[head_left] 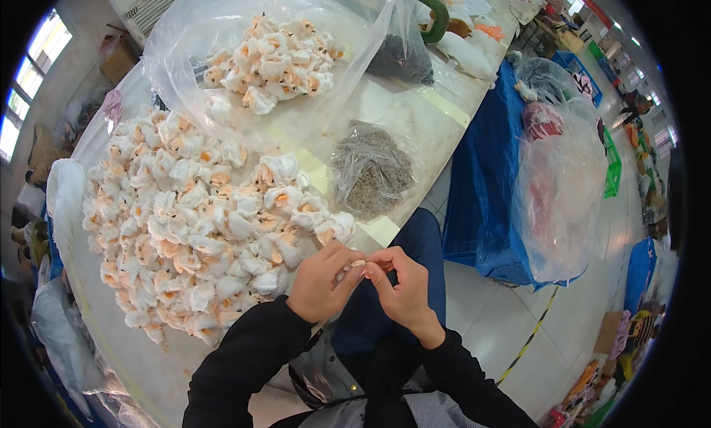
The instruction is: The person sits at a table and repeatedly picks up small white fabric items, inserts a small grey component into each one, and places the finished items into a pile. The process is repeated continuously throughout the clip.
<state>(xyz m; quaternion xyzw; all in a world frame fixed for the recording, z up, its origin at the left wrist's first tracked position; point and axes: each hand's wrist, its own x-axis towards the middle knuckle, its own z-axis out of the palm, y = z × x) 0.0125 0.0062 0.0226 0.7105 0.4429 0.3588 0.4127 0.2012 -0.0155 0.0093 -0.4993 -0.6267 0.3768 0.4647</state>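
Note:
Above my lap, at the table's edge, my left hand (324, 281) and my right hand (406, 289) meet with their fingertips pinched together. Between them is a small pale piece (358, 263), mostly covered by the fingers; its kind cannot be made out. A broad heap of small fluffy white and peach plush pieces (200, 221) spreads over the table to the left, its near right edge close beside my left hand. Beyond the hands lies a clear bag of grey-brown granules (372, 170). More plush pieces (278, 61) lie at a large clear plastic bag (185, 39) farther back.
A dark-filled plastic bag (404, 58) and a green curved plush part (437, 17) lie toward the table's far end. On the floor at right stands a blue crate (481, 176) holding a large clear bag (559, 184). Yellow-black tape (529, 335) marks the tiled floor.

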